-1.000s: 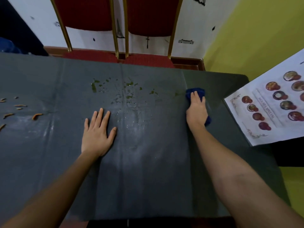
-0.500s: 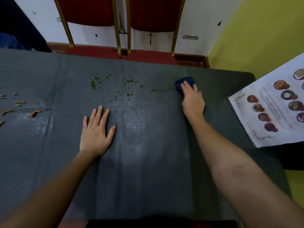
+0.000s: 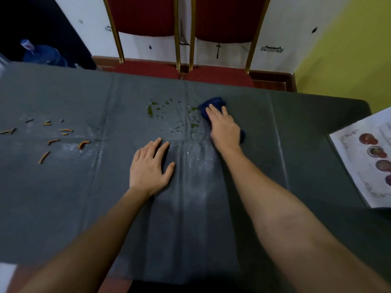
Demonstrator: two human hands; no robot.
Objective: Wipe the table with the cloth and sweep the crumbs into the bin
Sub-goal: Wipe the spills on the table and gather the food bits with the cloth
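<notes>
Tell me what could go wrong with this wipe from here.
1. The cloth sits bunched under the right hand, beside the green spill. A pass may smear the spill over the table rather than lift it.
2. The crumbs lie at the left. A wet cloth may drag them into streaks.
3. No bin shows, so swept crumbs may drop to the floor.

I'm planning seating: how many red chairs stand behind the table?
2. One red chair stands beyond the far edge of the table, and the second red chair is right beside it, to its right. More may be out of frame.
</notes>
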